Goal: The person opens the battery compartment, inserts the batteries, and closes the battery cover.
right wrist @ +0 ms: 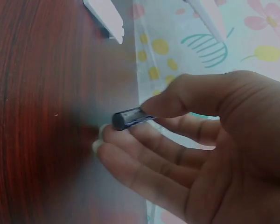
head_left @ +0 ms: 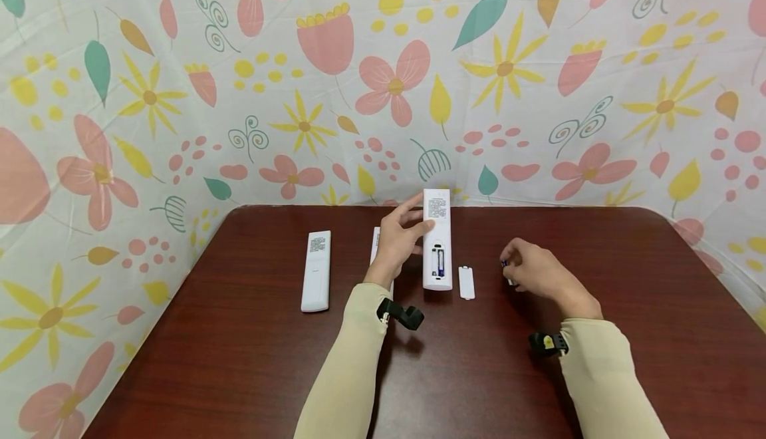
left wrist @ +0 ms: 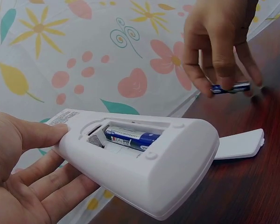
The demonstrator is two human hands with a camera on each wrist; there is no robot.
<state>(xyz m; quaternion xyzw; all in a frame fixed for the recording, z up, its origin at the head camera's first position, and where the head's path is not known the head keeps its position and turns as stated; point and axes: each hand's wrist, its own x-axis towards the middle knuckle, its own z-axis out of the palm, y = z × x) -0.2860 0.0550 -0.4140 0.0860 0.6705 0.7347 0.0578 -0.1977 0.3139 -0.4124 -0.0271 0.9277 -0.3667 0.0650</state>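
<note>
My left hand [head_left: 395, 239] holds a white remote control [head_left: 438, 226] with its back turned up, thumb on one edge and fingers beneath. Its battery compartment is uncovered, and one blue-and-silver battery [left wrist: 130, 139] lies in it beside a vacant slot. Over to the right, my right hand [head_left: 535, 269] pinches another blue battery [right wrist: 130, 117] between thumb and fingers, just above the table. Between the two hands, the white battery cover [head_left: 467, 283] lies on the tabletop.
A second white remote [head_left: 316, 271] lies back up on the dark wooden table [head_left: 239, 359] to the left. Another white object [head_left: 375, 243] is mostly hidden behind my left hand. A floral cloth [head_left: 383, 80] hangs along the table's far edge.
</note>
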